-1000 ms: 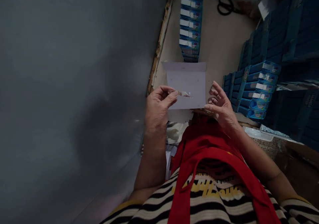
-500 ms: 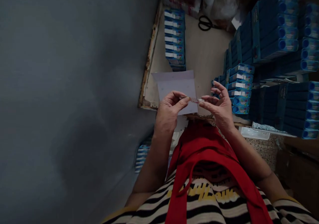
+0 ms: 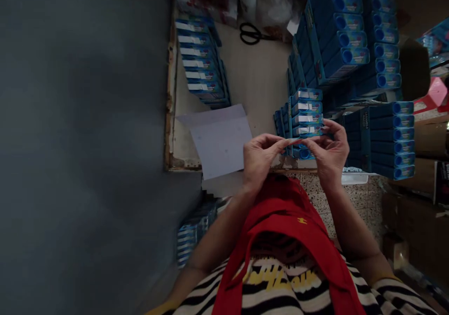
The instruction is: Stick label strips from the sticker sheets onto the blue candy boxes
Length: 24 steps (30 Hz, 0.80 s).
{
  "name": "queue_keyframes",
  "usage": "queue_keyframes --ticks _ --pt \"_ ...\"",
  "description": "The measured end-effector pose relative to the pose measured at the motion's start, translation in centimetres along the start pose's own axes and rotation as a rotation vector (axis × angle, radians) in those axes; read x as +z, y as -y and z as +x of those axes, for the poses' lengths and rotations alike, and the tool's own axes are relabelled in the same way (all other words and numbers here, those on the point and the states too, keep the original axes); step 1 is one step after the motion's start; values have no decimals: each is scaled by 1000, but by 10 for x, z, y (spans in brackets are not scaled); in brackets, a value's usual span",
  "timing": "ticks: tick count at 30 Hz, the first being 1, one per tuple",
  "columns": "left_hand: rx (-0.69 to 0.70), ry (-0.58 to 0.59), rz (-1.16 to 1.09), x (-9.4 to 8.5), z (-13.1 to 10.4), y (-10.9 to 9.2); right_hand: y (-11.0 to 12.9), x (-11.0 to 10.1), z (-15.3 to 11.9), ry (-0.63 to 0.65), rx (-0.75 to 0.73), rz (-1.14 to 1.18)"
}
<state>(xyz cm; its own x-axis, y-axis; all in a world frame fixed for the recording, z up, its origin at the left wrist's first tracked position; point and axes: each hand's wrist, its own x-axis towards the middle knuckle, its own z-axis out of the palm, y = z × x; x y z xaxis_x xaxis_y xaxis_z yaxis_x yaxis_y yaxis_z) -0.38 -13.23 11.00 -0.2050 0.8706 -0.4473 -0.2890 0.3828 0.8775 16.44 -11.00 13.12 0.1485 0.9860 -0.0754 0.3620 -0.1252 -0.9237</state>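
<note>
A thin white sticker strip (image 3: 295,140) is stretched between my two hands, seen almost edge-on. My left hand (image 3: 258,158) pinches its left end between thumb and finger. At the other end, my right hand (image 3: 331,150) has thumb and index finger closed on it, the other fingers loosely raised. Just behind the strip is a stack of blue boxes (image 3: 304,107), several with white strips across their ends; the fingers partly cover the lower ones. A pale sheet of paper (image 3: 224,142) lies left of my left hand, overhanging the table's front edge.
Another row of blue boxes with white strips (image 3: 201,65) stands on the table (image 3: 252,76) at the left. Black-handled scissors (image 3: 250,33) lie at the back. Tall stacks of blue boxes (image 3: 351,39) rise at the right. A grey wall (image 3: 84,118) borders the left side.
Both hands have moved right relative to the table, from over the paper to before the right-hand box stack. The right fingers have closed on the strip's end. The view has turned right.
</note>
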Motion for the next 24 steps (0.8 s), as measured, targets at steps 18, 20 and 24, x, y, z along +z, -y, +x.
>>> queue_keyframes --ticks 18,20,24 --pt "-133 32 -54 29 12 33 -30 -25 19 37 58 -156" --pt "-105 6 -43 28 13 35 -31 -25 20 4 37 -184" --pt "-133 -10 -41 25 17 36 -31 -26 22 -36 -14 -219"
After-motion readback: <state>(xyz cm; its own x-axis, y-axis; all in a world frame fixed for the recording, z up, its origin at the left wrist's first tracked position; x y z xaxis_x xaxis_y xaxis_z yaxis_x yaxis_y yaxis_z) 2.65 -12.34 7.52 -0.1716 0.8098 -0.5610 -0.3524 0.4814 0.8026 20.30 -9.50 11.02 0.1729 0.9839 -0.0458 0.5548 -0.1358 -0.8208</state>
